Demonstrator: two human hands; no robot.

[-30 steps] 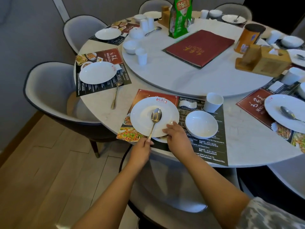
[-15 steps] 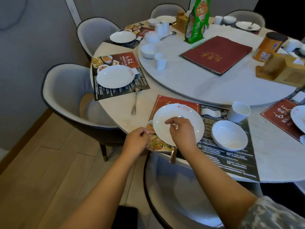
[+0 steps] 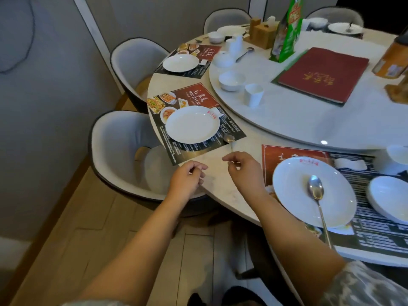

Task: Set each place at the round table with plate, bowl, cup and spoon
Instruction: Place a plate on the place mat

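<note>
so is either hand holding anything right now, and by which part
The right hand pinches the handle end of the spoon beside the plate. The left hand holds nothing.

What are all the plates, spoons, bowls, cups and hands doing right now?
Near plate: on its placemat, holding a spoon.
Near spoon: lying in the near plate, handle over the rim.
Next plate: on its placemat, nothing in it.
Second spoon: on the table, handle pinched by the right hand.
Bowl: upright on the turntable.
Cup: upright beside the bowl.
Right hand: pinching the spoon handle.
Left hand: loosely curled, holding nothing.
</note>
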